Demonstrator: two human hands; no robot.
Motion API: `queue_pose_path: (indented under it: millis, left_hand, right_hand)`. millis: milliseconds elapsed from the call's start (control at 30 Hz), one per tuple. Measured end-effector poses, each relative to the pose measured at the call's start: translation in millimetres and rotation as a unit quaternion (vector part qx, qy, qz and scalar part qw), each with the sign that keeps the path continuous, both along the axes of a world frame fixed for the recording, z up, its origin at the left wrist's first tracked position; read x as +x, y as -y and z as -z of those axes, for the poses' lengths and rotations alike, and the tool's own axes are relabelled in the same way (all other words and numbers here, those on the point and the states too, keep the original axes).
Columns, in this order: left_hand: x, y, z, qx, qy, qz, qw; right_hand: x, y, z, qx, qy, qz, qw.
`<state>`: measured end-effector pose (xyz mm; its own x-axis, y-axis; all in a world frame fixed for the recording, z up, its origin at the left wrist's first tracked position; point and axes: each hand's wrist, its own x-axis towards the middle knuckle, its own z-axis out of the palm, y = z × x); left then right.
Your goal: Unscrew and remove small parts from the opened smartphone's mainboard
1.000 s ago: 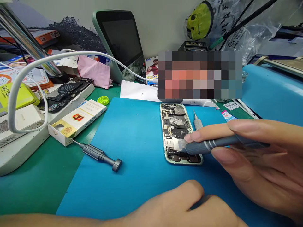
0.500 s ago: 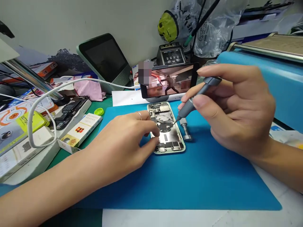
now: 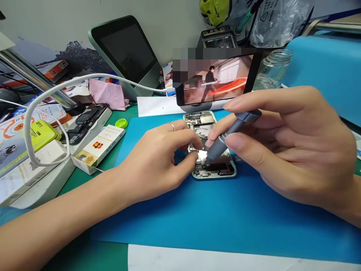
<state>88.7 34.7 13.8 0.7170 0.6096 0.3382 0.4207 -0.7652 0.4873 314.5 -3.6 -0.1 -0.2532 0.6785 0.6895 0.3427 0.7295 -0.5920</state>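
Left of the opened phone (image 3: 204, 131), the left hand (image 3: 160, 158) curled, thumb and forefinger at its edge; whether they gripped anything I couldn't tell. The phone lay on the blue mat (image 3: 169, 218), long axis mostly front-to-back, far end slanting left. A grey screwdriver (image 3: 217, 148) pointed down-left at its near end, grasped by the right hand (image 3: 293, 146) to its right.
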Motion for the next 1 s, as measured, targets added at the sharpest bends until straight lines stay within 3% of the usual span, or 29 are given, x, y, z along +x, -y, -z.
queue_pose_path:
  millis: [167, 400, 733, 1000]
  left_hand:
    - [-0.5, -0.5, 5.8, 0.013, 0.036, -0.001, 0.999]
    - [0.2, 2.1, 5.8, -0.038, 0.040, 0.037, 0.998]
    - [1.5, 2.6, 4.2, -0.061, 0.032, 0.047, 0.997]
    - [0.8, -0.8, 10.1, -0.067, 0.056, 0.056, 0.995]
  right_hand:
    - [2.4, 0.9, 0.1, 0.034, 0.036, 0.051, 0.997]
    - [5.9, 1.1, -3.3, 0.048, 0.065, 0.056, 0.995]
    - [1.9, 0.1, -10.7, 0.050, 0.009, 0.041, 0.998]
    - [2.9, -0.1, -7.0, 0.060, -0.056, 0.079, 0.994]
